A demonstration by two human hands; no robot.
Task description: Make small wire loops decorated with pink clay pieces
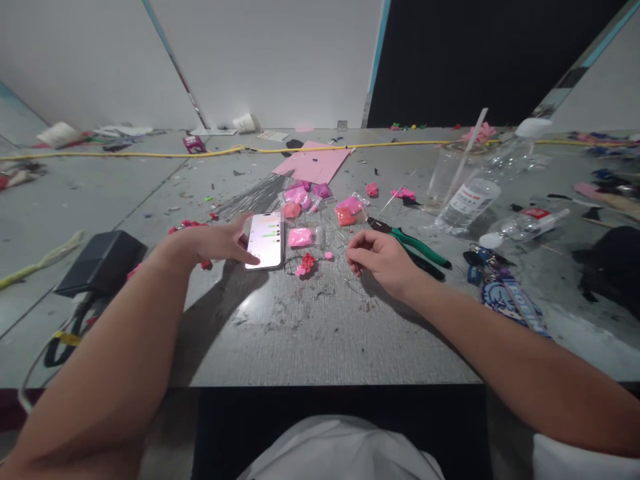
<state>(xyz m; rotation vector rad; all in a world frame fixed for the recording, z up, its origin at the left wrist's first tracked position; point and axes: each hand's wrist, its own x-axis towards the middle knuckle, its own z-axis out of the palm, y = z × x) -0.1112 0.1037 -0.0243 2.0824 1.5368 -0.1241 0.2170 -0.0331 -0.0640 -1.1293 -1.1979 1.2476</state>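
Observation:
A smartphone (267, 241) with a lit screen is in my left hand (220, 241), the thumb lying on the lower part of the screen and the other fingers at its left edge, partly hidden. To the right, my right hand (377, 260) is curled with its fingertips pinched together; a thin wire shows close by, but what the fingers hold is too small to make out. Between the hands lie a small bag of pink clay (301, 237), a red and pink flower-like piece (306, 265) and a small pink lump (329, 255). Green-handled pliers (420, 248) rest just beyond my right hand.
More bagged clay (299, 195), a bundle of thin wires (255, 197) and a pink sheet (320, 163) lie farther back. At right stand a water bottle (467, 200) and a clear cup; keychains (510, 300) lie nearer. A black adapter (103, 262) sits left. A yellow cable (165, 155) crosses behind.

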